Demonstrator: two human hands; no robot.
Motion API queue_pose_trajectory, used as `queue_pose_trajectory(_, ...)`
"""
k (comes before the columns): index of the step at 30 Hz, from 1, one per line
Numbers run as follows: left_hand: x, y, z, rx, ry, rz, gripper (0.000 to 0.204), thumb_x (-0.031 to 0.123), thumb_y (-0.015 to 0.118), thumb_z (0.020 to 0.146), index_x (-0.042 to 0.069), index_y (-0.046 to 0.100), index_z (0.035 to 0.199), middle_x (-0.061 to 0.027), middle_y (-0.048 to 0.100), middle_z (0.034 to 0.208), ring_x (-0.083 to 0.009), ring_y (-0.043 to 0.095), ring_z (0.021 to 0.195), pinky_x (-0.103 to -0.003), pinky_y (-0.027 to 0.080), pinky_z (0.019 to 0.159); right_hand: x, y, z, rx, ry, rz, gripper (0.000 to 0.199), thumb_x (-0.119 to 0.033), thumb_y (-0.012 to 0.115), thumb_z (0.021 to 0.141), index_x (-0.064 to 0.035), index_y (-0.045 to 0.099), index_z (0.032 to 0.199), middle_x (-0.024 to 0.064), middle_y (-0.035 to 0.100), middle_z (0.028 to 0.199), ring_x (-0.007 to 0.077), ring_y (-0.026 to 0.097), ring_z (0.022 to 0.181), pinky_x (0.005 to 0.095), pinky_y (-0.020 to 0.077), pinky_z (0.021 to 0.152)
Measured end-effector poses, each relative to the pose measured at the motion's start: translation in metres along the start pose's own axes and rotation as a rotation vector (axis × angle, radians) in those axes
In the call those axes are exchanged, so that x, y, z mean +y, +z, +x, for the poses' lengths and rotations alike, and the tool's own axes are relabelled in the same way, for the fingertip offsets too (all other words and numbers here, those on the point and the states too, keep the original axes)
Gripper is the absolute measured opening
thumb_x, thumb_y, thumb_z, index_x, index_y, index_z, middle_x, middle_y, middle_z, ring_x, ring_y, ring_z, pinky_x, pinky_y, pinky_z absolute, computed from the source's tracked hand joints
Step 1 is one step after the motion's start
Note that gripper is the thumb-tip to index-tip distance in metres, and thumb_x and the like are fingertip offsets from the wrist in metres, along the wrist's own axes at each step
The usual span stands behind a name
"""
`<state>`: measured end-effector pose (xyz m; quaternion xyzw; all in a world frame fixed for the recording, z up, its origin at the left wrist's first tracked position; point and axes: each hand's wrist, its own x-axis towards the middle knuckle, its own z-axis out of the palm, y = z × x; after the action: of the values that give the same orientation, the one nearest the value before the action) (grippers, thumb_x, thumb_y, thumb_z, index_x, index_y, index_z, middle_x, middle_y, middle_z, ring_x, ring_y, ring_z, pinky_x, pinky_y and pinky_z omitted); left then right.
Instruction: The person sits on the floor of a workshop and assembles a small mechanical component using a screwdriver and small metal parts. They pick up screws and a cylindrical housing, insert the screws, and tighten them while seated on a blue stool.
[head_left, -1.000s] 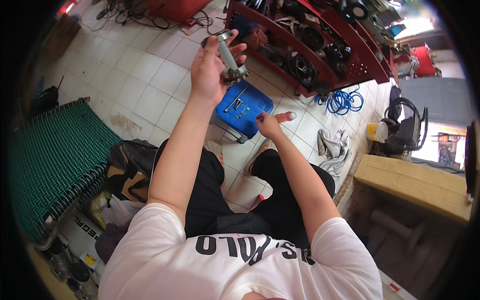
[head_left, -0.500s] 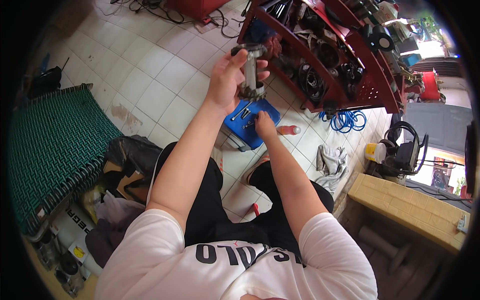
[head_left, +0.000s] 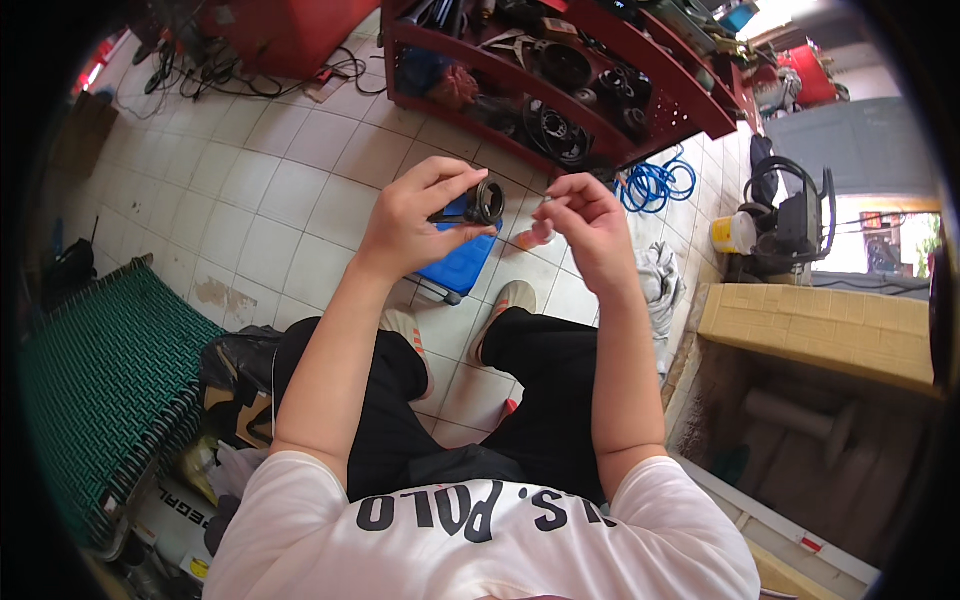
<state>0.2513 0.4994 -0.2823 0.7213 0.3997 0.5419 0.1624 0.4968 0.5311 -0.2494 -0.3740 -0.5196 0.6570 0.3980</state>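
Observation:
My left hand point(head_left: 408, 215) is closed around a dark, greasy spool-shaped metal part point(head_left: 489, 203), thumb on one side and fingers on the other. The part's round, hollow end points toward my right hand. Just to the right of it, my right hand point(head_left: 592, 228) is raised, its thumb and forefinger pinched on a small metal piece point(head_left: 546, 199), too small to name. Below both hands is a blue-topped stool point(head_left: 458, 268), its far part covered by the left hand and the metal part. A bottle point(head_left: 530, 238) with reddish contents shows partly beside the right fingers.
A red metal rack point(head_left: 480, 70) full of parts stands ahead, with a coiled blue hose point(head_left: 655, 185) at its right end. A grey cloth point(head_left: 660, 285) lies on the tiles. A green woven cot point(head_left: 110, 370) is on the left, a yellow ledge point(head_left: 815, 330) on the right.
My right hand has risen from the stool top and now pinches a small piece. The left hand has lowered and turned the metal part from upright to end-on. The view has shifted.

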Motion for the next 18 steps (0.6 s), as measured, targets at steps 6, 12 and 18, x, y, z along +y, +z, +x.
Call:
queue_pose_trajectory(6,0.001,0.024,-0.011,-0.097,0.065,0.053,0.063,0.010,0.094,0.062,0.003,0.071,0.120,-0.0116,0.068,0.112,-0.0261,0.069,0.096,-0.035,0.058,0.082,0.008,-0.004,-0.008,-0.074,0.087,-0.090,0.017,-0.007,0.073,0.092,0.0022,0.067,0.105,0.0024,0.068,0.081,0.0083,0.064,0.069,0.0236,0.0530,0.062)
queue_pose_trajectory(12,-0.003,0.036,-0.015,-0.147,0.115,0.115,0.061,0.009,0.093,0.063,0.003,0.071,0.120,-0.0116,0.068,0.112,-0.0265,0.070,0.096,-0.035,0.059,0.081,0.014,-0.010,-0.009,-0.164,0.128,-0.246,0.019,-0.009,0.073,0.093,0.0024,0.070,0.107,0.0026,0.069,0.078,0.0059,0.063,0.064,0.0224,0.0521,0.055)
queue_pose_trajectory(18,-0.004,0.037,-0.017,-0.125,0.163,0.167,0.058,0.010,0.090,0.062,0.005,0.071,0.117,-0.0089,0.070,0.109,-0.0266,0.069,0.095,-0.037,0.056,0.079,0.013,-0.003,-0.010,-0.106,0.138,-0.378,0.019,-0.009,0.072,0.093,0.0044,0.071,0.107,0.0049,0.072,0.080,0.0074,0.064,0.061,0.0226,0.0519,0.053)
